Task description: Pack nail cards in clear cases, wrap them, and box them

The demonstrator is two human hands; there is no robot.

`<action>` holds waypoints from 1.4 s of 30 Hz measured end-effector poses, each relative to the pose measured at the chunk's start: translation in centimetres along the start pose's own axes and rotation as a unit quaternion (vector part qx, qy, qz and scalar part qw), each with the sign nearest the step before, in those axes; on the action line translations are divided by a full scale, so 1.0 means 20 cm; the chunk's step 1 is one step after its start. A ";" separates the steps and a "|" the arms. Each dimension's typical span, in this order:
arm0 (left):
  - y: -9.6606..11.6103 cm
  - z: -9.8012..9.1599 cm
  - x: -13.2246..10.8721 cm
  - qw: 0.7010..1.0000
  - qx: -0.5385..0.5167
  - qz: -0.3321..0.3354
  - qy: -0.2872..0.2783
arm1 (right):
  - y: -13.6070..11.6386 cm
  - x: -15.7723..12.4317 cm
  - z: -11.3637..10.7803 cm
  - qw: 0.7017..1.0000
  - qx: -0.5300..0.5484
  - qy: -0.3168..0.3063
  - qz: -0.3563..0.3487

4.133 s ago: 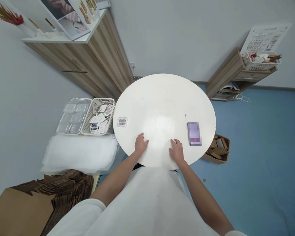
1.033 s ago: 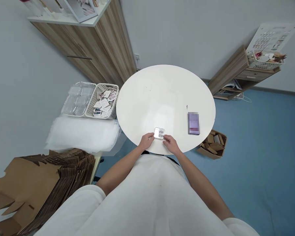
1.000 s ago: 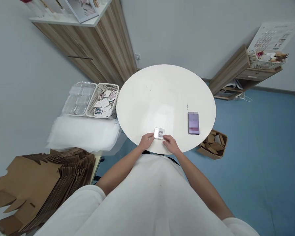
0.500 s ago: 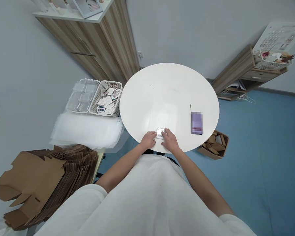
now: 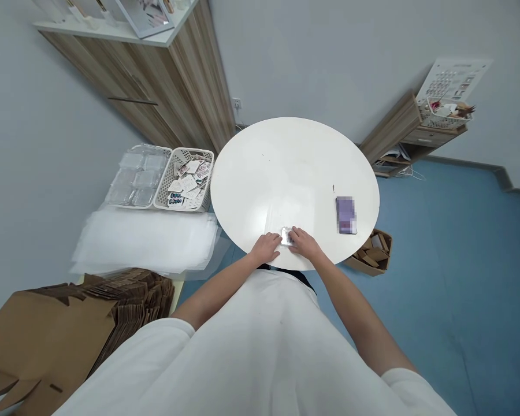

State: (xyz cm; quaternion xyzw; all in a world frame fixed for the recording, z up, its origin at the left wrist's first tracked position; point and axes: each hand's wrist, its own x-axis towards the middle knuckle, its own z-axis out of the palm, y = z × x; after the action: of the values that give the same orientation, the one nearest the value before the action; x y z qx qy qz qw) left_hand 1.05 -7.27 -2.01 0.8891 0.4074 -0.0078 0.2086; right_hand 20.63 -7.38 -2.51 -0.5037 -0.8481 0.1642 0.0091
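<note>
A small clear plastic case (image 5: 286, 236) with dark bits inside lies flat near the front edge of the white oval table (image 5: 251, 167). My left hand (image 5: 266, 248) presses its fingertips to the case's left side. From the right, my right hand (image 5: 304, 243) holds the other side, its fingers covering part of the case. What lies under the right fingers is hidden. A faint clear sheet or bag (image 5: 274, 216) seems to lie on the table around the case. Off to the right rests a purple pack (image 5: 345, 215), its face blurred.
Left of the table stand a white basket of cards (image 5: 186, 179) and another with clear plastic boxes (image 5: 138, 176). Translucent bags (image 5: 147, 240) and folded brown cartons (image 5: 60, 329) are stacked nearer me. A carton of small boxes (image 5: 372, 252) sits on the floor at right.
My view has shifted slightly. Both hands stay at the case, and the right fingers have moved a little over its right side.
</note>
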 end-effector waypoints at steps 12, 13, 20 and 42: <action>0.01 -0.02 -0.01 0.995 0.075 0.050 0.047 | -0.05 -0.09 -0.04 0.995 0.094 -0.026 0.024; 0.01 -0.02 -0.02 0.994 0.074 0.055 0.051 | -0.06 -0.11 -0.04 0.995 0.090 -0.024 0.025; -0.01 -0.04 -0.03 0.997 0.015 0.062 0.050 | -0.14 -0.25 0.06 0.988 0.077 0.071 0.111; -0.10 -0.12 0.17 0.951 -0.292 -0.099 -0.019 | -0.02 -0.12 -0.04 0.911 0.306 0.074 0.265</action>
State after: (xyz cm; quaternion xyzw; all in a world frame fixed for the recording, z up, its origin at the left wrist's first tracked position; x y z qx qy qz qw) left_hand 1.47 -2.69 -1.17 0.7443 0.4738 0.0734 0.4649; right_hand 21.63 -9.37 -1.33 -0.6934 -0.5884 0.3740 0.1818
